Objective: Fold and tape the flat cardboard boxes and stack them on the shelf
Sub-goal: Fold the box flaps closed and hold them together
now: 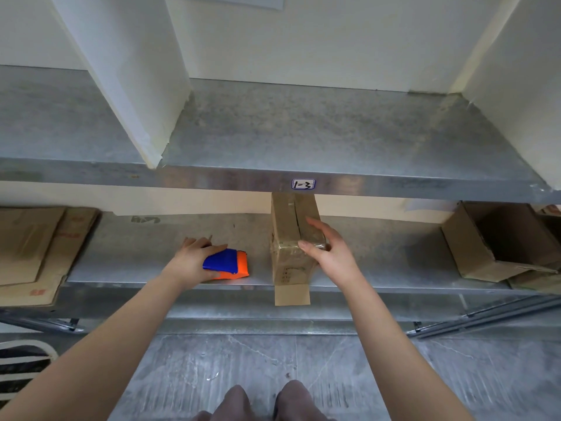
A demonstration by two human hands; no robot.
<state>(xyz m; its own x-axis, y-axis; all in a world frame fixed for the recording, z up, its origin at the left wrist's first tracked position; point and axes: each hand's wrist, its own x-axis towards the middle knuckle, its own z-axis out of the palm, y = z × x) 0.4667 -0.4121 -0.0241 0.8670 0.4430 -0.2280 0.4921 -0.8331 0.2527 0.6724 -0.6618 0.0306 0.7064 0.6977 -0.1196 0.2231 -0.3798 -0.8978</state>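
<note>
Cardboard box, taped, sits center frame on the lower shelf, one flap over the front edge. Our right hand grips its near corner. Our left hand holds the blue-orange tape dispenser just left of it. Flat cardboard far left, open box far right.

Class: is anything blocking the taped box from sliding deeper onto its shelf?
Nothing visible does. The right hand grips the taped box; the tape dispenser, under the left hand, lies apart to its left. The upper shelf hides the space behind.
</note>
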